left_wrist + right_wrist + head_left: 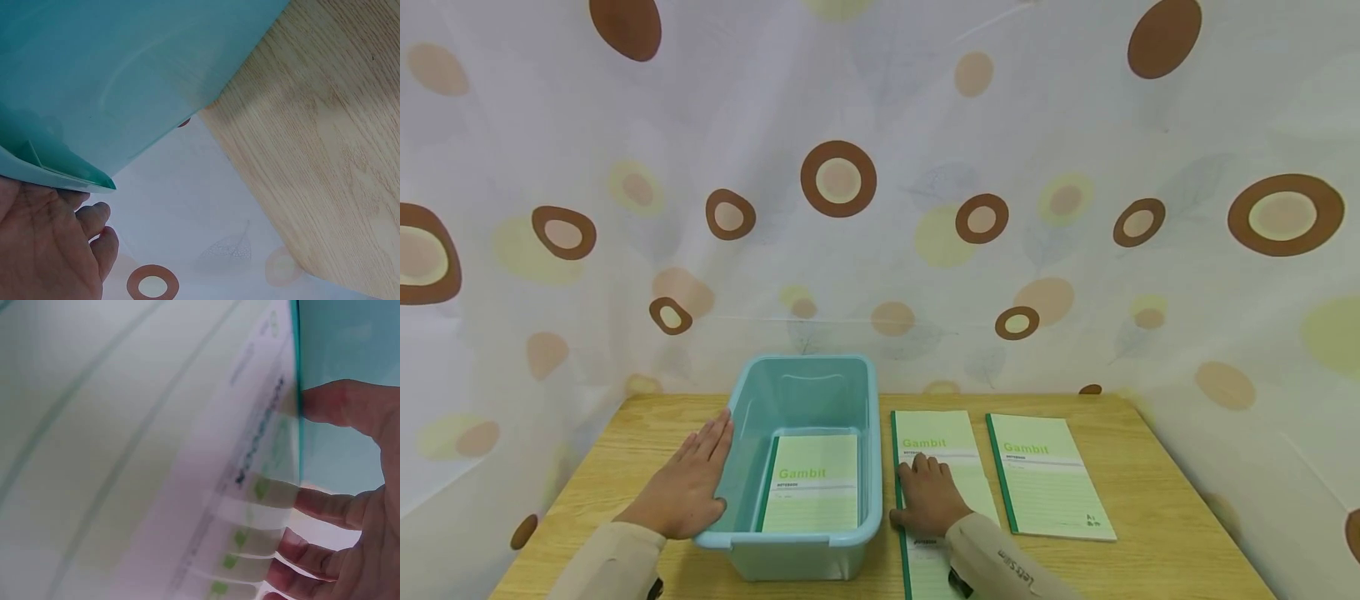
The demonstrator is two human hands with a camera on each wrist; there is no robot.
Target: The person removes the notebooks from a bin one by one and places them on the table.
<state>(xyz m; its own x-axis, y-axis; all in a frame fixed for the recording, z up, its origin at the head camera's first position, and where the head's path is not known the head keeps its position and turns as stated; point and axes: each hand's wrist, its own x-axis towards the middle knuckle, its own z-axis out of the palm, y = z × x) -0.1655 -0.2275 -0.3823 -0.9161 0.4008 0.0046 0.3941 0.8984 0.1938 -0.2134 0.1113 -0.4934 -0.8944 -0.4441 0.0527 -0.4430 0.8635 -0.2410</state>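
Observation:
The light blue plastic bin point(806, 550) stands left of centre, and a pale green notebook point(816, 467) lies inside it. My left hand point(685, 479) rests along the bin's left rim; in the left wrist view its fingers point(94, 219) are under the rim. Just right of the bin, my right hand point(931, 497) grips a near notebook point(925, 575) at its upper left, fingers at the top edge and thumb at the green spine. That notebook overlaps a farther notebook point(936, 427). The hand hides most of the overlap. The right wrist view shows the cover point(137, 456) close up, blurred.
Another notebook point(1048, 475) lies flat to the right of the right hand. All this is on a wooden table point(1157, 500). A white sheet point(880, 275) with brown and yellow ovals hangs behind the table and along its sides.

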